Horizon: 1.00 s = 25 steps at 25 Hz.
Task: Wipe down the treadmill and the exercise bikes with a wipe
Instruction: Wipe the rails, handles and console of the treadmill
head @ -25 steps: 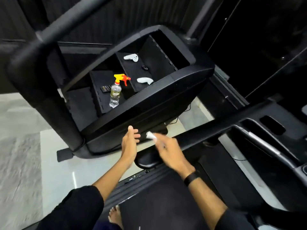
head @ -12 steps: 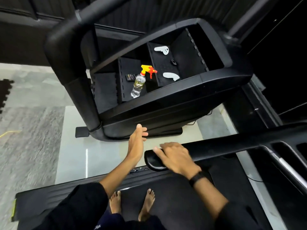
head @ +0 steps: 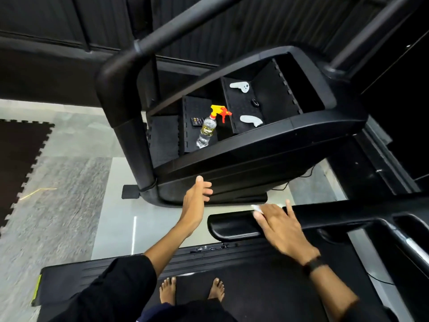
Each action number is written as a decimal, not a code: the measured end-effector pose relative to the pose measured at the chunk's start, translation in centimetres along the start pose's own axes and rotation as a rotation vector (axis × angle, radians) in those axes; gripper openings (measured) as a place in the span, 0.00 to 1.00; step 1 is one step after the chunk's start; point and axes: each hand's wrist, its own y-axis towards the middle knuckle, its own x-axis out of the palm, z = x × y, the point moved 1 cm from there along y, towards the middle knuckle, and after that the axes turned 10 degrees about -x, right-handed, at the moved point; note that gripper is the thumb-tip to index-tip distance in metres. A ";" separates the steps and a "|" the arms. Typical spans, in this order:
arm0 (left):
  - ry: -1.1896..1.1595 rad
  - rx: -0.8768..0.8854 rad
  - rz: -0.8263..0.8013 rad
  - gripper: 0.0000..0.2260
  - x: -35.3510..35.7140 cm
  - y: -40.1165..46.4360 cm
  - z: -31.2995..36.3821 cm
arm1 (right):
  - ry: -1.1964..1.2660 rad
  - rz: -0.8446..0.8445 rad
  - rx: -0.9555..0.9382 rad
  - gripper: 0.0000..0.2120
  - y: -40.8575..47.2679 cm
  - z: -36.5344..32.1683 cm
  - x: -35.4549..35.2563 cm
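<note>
I stand barefoot on the black treadmill belt (head: 267,287). My right hand (head: 282,225) lies flat on the treadmill's black handrail (head: 229,225), pressing a white wipe (head: 257,208) under its fingers; only a corner of the wipe shows. My left hand (head: 196,198) hovers open in the air, fingers loose, just below the front edge of the treadmill's black console tray (head: 267,140). It holds nothing. A clear spray bottle (head: 207,130) with a yellow and red trigger lies in the tray.
Two white controllers (head: 240,86) (head: 251,120) and a small remote (head: 196,122) lie in the tray. A thick black upright (head: 130,117) rises at left. Grey floor and a black puzzle mat (head: 18,154) lie to the left; another machine's frame (head: 394,233) stands at right.
My right hand with the wipe came down onto the handrail end, then slid right along it. The camera view shifted left and down, showing my feet. My left hand stayed raised and open.
</note>
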 end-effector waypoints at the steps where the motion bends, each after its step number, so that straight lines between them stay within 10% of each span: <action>1: 0.016 0.015 -0.017 0.23 0.6 -0.2 -0.1 | 0.042 -0.067 0.047 0.48 2.0 -0.4 -0.4; 5: 0.068 0.035 -0.041 0.25 2.4 -0.2 0.5 | 0.040 -0.297 -0.041 0.37 6.7 -6.7 -0.2; 11: 0.045 0.044 -0.045 0.25 2.5 0.2 0.5 | 0.017 0.052 -0.416 0.32 -3.6 -6.0 2.0; 15: 0.127 0.072 -0.043 0.24 2.8 -0.2 0.5 | -0.022 0.190 -0.138 0.33 -4.4 2.2 0.6; 19: 0.248 0.142 -0.046 0.30 4.5 -0.8 1.0 | 0.005 -0.119 0.125 0.39 3.0 1.2 -0.9; 25: 0.331 0.202 -0.065 0.33 5.7 -1.5 0.9 | -0.001 0.010 -0.335 0.30 -2.2 -6.2 1.3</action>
